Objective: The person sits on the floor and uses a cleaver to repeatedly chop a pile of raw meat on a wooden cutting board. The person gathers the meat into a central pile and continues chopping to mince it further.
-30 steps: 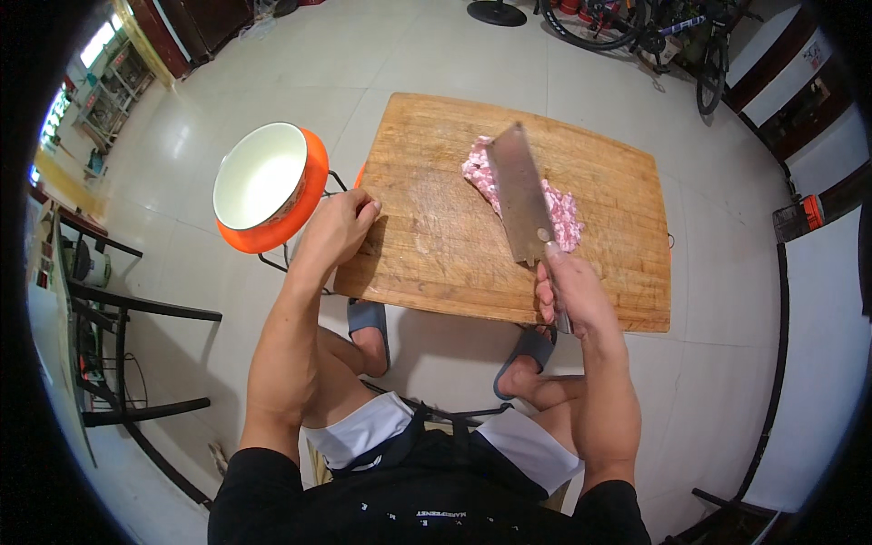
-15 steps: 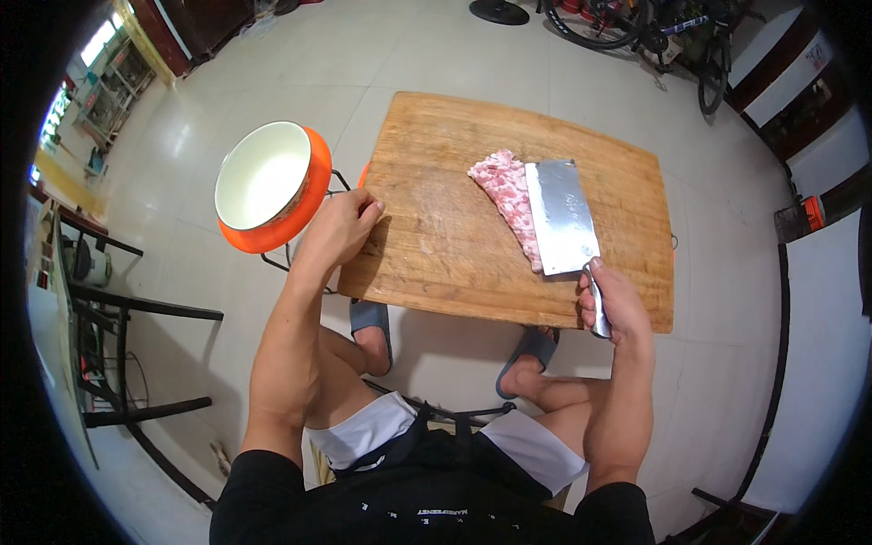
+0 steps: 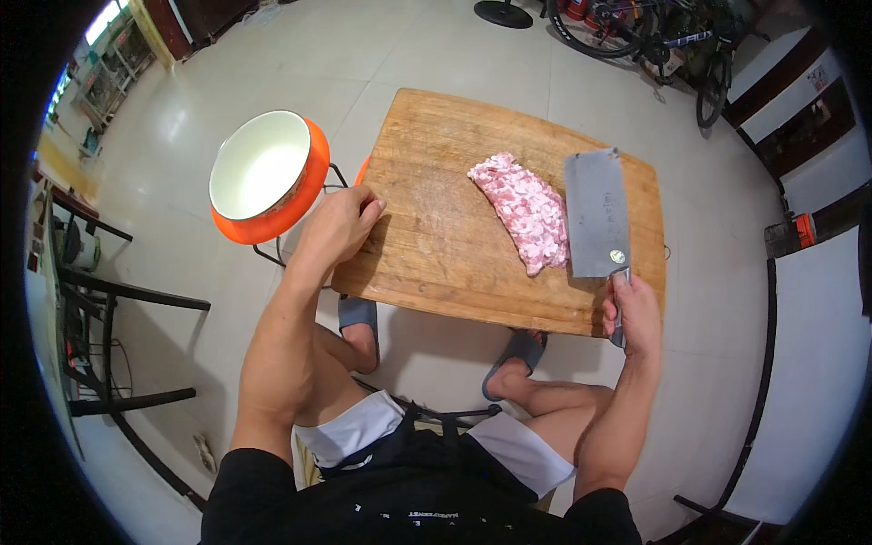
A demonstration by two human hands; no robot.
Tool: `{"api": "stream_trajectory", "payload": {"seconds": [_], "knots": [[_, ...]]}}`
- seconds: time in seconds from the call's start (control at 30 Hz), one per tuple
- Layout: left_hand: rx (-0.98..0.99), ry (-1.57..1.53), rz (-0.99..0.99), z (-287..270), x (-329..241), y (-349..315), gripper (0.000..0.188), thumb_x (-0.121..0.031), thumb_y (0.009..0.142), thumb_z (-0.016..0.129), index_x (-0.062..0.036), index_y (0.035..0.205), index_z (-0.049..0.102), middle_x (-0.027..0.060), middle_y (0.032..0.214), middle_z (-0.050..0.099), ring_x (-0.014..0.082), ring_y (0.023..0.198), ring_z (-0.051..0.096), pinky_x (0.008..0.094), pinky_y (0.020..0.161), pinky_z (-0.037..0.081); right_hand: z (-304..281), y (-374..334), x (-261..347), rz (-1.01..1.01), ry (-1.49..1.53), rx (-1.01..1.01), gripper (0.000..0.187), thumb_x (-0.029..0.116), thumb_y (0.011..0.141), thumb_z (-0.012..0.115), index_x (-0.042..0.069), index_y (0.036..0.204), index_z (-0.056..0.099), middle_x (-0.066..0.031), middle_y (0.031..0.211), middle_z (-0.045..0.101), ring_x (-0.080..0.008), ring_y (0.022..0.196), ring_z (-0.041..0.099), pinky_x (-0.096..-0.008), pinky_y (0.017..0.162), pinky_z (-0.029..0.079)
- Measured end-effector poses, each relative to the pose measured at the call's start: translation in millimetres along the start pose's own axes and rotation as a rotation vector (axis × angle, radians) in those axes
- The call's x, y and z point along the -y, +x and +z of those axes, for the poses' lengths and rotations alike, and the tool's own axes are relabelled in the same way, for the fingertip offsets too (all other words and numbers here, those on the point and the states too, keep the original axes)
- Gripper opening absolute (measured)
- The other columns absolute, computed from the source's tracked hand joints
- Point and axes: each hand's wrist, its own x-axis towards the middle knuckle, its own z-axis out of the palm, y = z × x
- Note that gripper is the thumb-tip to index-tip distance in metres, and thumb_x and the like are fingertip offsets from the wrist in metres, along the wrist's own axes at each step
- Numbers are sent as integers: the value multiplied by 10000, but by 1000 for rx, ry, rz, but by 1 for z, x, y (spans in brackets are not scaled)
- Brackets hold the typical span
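A wide cleaver (image 3: 596, 213) has its handle in my right hand (image 3: 635, 313), by the near right corner of the wooden cutting board (image 3: 427, 227). The blade lies nearly flat over the board, just right of a patch of chopped pink meat (image 3: 530, 213). That meat is pressed into a slanted, curved slab of small pieces. My left hand (image 3: 350, 222) rests on the board's left edge with fingers curled in and the thumb on top; the underside of those fingers is hidden.
Left of the board, a white enamel bowl (image 3: 261, 165) sits in an orange ring (image 3: 315, 173) on a dark wire stand. A black chair frame (image 3: 136, 295) is at far left. A bicycle (image 3: 654, 41) stands at the back right. My slippered feet are below the board.
The cleaver has moved right with my right hand, off the meat's right side, uncovering more of it. Its blade has turned from bright to dull grey. My left hand stays at the board's edge.
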Motion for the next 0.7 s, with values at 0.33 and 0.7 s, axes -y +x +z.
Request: {"api": "stream_trajectory", "payload": {"seconds": [0.33,0.7], "knots": [[-10,28,24,5,-10,1,363,-297,1037,642,49,1092,737,250,952,749,393,880,727,472,813,557,17,-2,-15,-566,-361,-228,242,225,978,796,22,940,669,-45,673,631,-138,547,591,-343,521,473],[16,15,-9,2,-14,0,365,-310,1042,649,40,1101,733,233,932,754,367,872,735,455,812,558,30,-3,-10,-392,-321,-215,258,261,994,783,21,962,695,-46,687,654,-129,565,618,-306,539,483]]}}
